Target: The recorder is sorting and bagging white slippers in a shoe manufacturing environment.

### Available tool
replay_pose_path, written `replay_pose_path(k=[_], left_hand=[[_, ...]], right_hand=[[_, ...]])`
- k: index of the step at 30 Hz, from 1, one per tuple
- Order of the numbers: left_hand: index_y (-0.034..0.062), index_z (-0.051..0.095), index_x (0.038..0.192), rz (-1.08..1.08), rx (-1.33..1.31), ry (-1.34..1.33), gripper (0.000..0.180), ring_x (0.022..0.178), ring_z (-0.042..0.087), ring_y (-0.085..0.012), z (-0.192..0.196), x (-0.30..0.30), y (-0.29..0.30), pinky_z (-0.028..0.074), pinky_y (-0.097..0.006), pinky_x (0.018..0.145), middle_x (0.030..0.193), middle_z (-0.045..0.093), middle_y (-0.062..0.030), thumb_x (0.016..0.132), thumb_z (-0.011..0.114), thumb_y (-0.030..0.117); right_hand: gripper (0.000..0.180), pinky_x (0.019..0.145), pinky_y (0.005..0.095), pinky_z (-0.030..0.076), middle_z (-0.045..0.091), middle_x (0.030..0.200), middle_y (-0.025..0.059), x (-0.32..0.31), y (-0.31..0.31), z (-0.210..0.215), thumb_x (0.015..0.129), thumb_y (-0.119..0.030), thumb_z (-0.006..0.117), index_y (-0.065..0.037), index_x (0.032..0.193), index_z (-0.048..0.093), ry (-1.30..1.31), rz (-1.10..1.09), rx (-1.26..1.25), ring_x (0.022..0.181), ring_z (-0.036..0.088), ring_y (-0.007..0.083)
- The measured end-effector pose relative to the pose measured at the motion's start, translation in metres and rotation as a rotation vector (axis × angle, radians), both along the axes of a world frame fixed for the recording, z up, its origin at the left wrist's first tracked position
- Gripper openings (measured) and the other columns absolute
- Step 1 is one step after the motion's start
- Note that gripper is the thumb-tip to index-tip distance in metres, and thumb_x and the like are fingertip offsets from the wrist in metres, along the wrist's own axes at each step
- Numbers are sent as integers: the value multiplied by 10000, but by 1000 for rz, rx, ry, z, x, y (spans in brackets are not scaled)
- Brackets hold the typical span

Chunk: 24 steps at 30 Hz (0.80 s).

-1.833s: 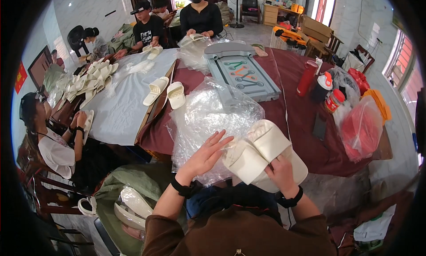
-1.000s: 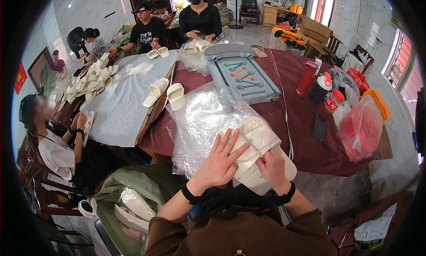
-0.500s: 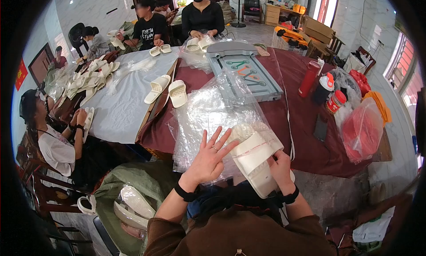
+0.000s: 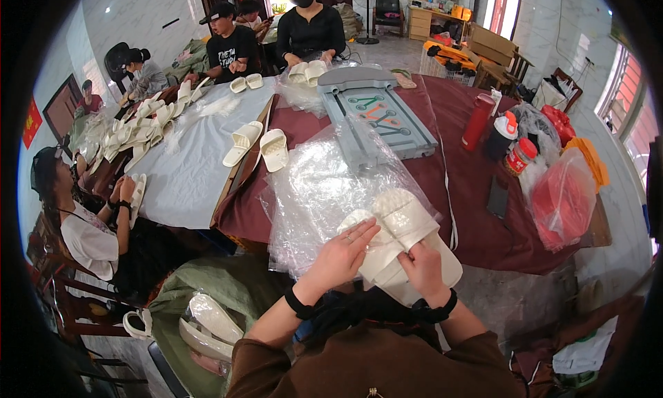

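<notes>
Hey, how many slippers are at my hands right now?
2. One slipper is under your left hand; the second slipper is beside it on the right, with your right hand on it. Another could be hidden beneath.

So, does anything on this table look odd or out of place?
The grey panel with coloured wrench-like shapes perhaps looks out of place among the cream slippers and clear plastic bags. I see no obvious spill or damage.

Is a pair of cream open-toed slippers (image 4: pixel 412 224), held side by side, toes away, near clear plastic bags (image 4: pixel 311 185).
</notes>
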<state>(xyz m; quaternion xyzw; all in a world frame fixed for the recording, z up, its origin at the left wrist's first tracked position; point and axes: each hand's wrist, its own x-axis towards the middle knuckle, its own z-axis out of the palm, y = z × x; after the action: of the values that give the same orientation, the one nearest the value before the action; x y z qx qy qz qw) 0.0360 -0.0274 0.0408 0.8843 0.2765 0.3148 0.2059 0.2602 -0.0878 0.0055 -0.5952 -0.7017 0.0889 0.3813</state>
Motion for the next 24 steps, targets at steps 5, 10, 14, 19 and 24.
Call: replay_pose_path(k=[5, 10, 14, 19, 24], left_hand=[[33, 560, 1316, 110, 156, 48, 485, 1311, 478, -381, 10, 3, -6, 435, -458, 1056, 1418, 516, -162, 833, 597, 69], [46, 580, 1313, 52, 237, 48, 444, 1394, 376, -389, 26, 28, -25, 310, -517, 1138, 1453, 486, -147, 871, 588, 81], [7, 566, 1305, -11, 192, -14, 428, 1426, 319, -397, 22, 43, -27, 210, -549, 1177, 1491, 428, -171, 887, 577, 97], [-6, 547, 1329, -68, 97, -66, 440, 1445, 292, -383, 25, 39, -37, 188, -540, 1185, 1525, 386, -169, 895, 542, 66], [-11, 524, 1356, -182, -21, -87, 466, 1448, 289, -385, 29, 24, -57, 178, -524, 1189, 1521, 391, -177, 893, 522, 46]], right_hand=[[208, 590, 425, 493, 634, 867, 163, 9, 6, -7, 809, -120, 722, 0, 968, 663, 175, -125, 24, 666, 633, 334], [186, 622, 432, 506, 638, 882, 171, -10, 15, -16, 790, -87, 721, -10, 951, 667, 66, -47, 113, 739, 644, 349], [212, 761, 487, 506, 651, 928, 208, -32, 35, -24, 854, -190, 660, -21, 980, 673, -90, 32, 250, 900, 627, 407], [296, 804, 519, 486, 663, 915, 225, -71, 84, -7, 917, -271, 602, 8, 1003, 653, -94, -67, 281, 920, 609, 451], [357, 851, 544, 457, 635, 979, 266, -104, 139, 6, 951, -303, 567, 31, 1068, 612, 43, -132, -55, 978, 583, 475]])
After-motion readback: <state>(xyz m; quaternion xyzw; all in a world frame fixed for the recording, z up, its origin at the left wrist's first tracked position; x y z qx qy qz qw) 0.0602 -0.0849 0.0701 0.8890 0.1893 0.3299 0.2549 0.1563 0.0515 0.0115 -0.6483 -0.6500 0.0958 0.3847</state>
